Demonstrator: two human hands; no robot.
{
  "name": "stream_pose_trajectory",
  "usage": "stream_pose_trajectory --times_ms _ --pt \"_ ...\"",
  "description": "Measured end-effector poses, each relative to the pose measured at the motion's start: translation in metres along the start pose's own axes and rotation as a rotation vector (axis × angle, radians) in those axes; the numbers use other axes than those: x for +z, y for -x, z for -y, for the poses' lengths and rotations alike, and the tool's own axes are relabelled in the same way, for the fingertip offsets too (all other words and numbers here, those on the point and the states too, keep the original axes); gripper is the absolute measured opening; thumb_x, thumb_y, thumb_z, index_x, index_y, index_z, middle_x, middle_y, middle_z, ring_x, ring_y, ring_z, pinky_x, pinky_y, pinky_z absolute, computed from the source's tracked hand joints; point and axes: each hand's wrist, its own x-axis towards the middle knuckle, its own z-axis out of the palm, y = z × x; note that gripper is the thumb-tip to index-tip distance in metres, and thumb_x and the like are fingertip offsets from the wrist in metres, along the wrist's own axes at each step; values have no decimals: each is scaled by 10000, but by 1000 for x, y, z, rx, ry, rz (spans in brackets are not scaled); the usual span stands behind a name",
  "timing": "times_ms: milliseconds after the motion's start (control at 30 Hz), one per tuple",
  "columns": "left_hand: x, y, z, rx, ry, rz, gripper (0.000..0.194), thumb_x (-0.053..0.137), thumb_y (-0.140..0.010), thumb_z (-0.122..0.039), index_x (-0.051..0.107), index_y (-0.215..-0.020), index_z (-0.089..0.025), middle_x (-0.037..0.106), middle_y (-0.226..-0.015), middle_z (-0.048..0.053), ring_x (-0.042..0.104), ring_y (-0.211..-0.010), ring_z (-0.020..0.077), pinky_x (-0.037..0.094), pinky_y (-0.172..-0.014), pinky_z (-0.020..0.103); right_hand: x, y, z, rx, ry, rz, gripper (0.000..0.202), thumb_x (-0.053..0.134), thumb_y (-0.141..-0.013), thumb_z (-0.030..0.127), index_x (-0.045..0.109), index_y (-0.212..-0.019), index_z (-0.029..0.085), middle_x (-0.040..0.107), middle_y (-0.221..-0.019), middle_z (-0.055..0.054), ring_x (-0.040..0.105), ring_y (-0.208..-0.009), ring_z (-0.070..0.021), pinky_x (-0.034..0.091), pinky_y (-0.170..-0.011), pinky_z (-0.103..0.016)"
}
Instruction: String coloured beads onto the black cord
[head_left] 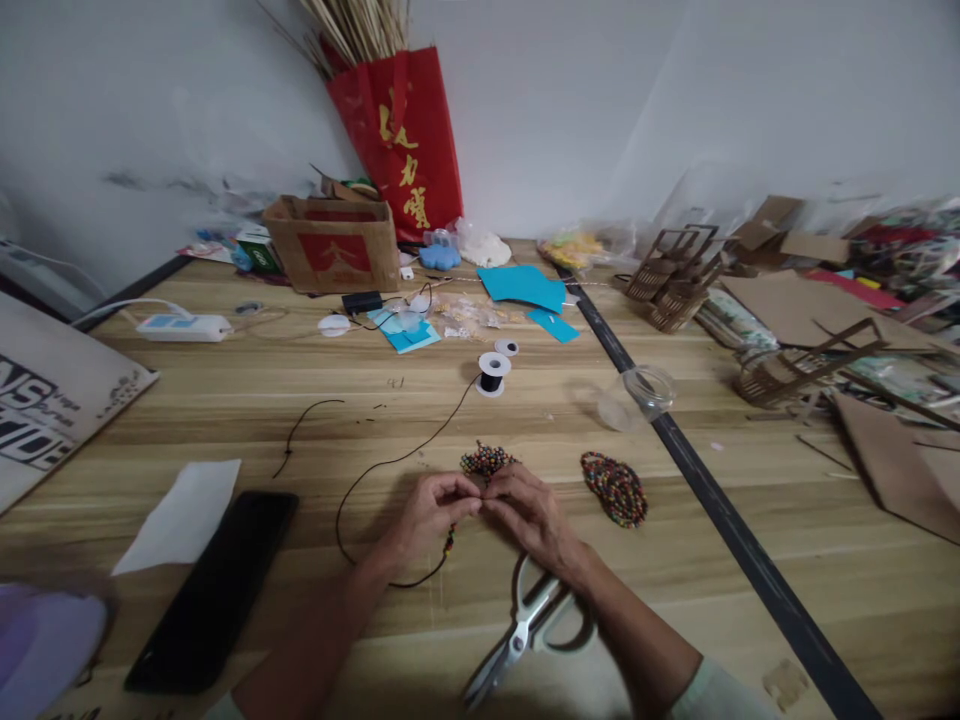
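My left hand [435, 508] and my right hand [529, 510] meet at the fingertips, both pinched closed. A black cord [360, 478] runs from a white spool [492, 374], loops around on the table and comes up to my left fingers. Several coloured beads [449, 541] are strung on it just below that hand. Whatever my right fingertips pinch is too small to make out. Just beyond my fingers lies a heap of multicoloured beads [486, 459]. A coiled bead string [613, 489] rests to the right. White-handled scissors [519, 637] lie partly under my right forearm.
At left are a black phone [214, 590], white paper [180, 515] and a power strip [184, 327]. A cardboard box [334, 250], red bag [405, 140] and blue sheets [521, 288] stand or lie behind. Clear round container [637, 395] and small woven baskets [802, 370] are right.
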Motion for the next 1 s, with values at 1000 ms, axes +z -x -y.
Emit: stream_pose_trajectory --times_ms 1000 --pt "0 2 -7 48 79 -165 201 658 -738 -324 583 -667 -152 572 -598 -10 538 -606 133 428 -638 254 7 -6 -10 -119 409 210 173 498 -954 177 654 -1022 209 654 -1014 -70 508 -1024 -218 445 -921 -411"
